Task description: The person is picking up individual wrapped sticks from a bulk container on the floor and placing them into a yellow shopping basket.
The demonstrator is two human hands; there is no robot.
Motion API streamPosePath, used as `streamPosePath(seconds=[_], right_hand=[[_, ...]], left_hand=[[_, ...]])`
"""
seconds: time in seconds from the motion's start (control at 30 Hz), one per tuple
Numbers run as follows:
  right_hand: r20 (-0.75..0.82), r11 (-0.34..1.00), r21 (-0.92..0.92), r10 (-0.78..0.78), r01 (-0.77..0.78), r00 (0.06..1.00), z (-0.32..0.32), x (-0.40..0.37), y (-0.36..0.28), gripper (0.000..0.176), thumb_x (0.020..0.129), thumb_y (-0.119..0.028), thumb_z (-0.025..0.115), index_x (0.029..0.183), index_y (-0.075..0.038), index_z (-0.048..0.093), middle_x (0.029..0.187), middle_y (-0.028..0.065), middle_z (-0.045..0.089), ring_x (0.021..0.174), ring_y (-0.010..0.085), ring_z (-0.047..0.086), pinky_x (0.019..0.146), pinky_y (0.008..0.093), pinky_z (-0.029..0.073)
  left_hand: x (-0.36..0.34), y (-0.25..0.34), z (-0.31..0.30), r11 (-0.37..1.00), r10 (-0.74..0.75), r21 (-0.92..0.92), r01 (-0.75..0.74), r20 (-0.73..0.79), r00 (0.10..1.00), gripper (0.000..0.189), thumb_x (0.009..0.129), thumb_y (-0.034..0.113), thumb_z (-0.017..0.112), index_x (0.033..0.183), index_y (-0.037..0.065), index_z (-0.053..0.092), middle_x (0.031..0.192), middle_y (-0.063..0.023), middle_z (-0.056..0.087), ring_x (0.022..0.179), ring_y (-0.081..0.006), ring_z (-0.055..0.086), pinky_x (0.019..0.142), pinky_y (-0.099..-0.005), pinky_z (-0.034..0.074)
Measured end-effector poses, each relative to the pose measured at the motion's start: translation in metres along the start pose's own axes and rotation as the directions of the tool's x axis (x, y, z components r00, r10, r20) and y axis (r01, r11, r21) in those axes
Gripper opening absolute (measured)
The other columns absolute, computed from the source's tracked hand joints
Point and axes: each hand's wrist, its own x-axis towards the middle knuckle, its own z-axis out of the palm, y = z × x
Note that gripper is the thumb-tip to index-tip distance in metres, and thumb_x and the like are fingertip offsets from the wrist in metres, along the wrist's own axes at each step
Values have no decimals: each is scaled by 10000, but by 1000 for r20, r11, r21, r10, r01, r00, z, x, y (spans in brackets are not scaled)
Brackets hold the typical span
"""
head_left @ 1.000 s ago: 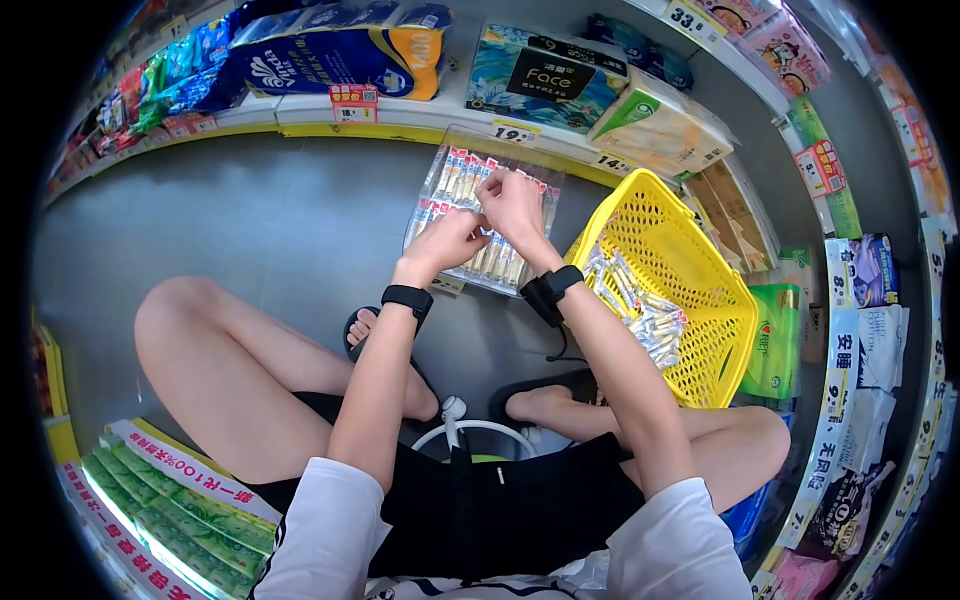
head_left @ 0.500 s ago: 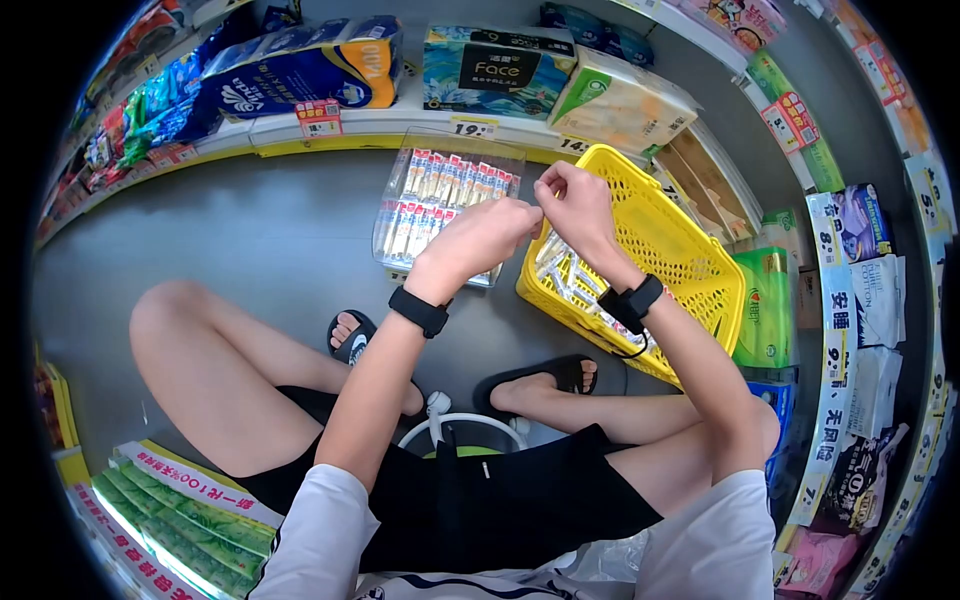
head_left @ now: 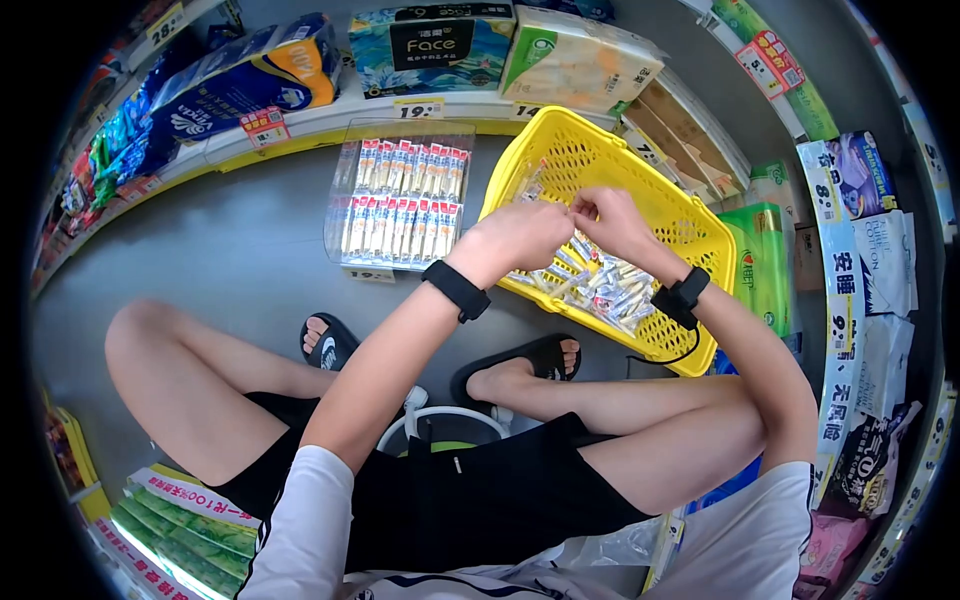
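Observation:
Both hands meet over the near left part of a yellow plastic basket (head_left: 700, 235). My left hand (head_left: 528, 238) is closed with its knuckles up, and its fingertips are hidden. My right hand (head_left: 612, 222) is pinched, thumb and forefinger touching the left fingers. Anything between them is too small or hidden to name. Below them in the basket lies a loose heap of small wrapped sticks (head_left: 612, 290), pale with bits of red and blue. Left of the basket, a clear plastic box (head_left: 335, 225) holds two upright rows of similar wrapped sticks (head_left: 400, 225).
Tissue packs (head_left: 430, 50) line the shelf behind, above a price-tag strip (head_left: 418, 109). Shelves of packaged goods (head_left: 860, 260) curve along the right. Green packs (head_left: 185, 530) stand at lower left. My bent legs (head_left: 640, 430) and a round white-rimmed item (head_left: 440, 425) are in front.
My hands have moved from the gap between box and basket to over the basket's inside, still close together. The view has shifted, showing more of the heap of wrapped sticks.

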Motion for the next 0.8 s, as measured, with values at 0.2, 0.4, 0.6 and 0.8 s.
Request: streamPosePath(seconds=[0.2,0.4,0.6,0.8], right_hand=[[136,990,-112,104,-89,985,3,-21,57,168,844,-146,671,885,12,709,864,191,725,842,365,703,762,431,546],[168,981,-152,149,-124,974,13,-29,125,176,824,-168,672,913,-25,721,956,188,727,936,362,692,825,453,542],[196,960,-211,225,-183,954,30,-37,167,256,816,-146,646,1039,-38,710,1039,206,710,1022,379,667,881,468,531],[303,990,-136,-4,47,953,67,-42,181,325,793,-132,665,1097,-19,691,1120,169,677,1155,361,607,960,447,501]], left_hand=[[42,17,15,990,-111,-82,112,12,994,261,932,97,493,1100,-90,564,1091,-250,665,985,-426,670,819,-517,537],[98,6,32,992,-121,76,102,310,943,261,934,144,529,1123,29,668,1116,-200,699,1030,-396,686,863,-499,549],[139,0,48,980,-179,155,122,434,883,259,902,113,554,1107,76,708,1146,-183,711,1066,-390,689,863,-530,535],[162,-24,95,985,-130,157,66,446,886,228,861,93,573,1016,29,726,1087,-195,719,1007,-402,697,818,-502,548]])
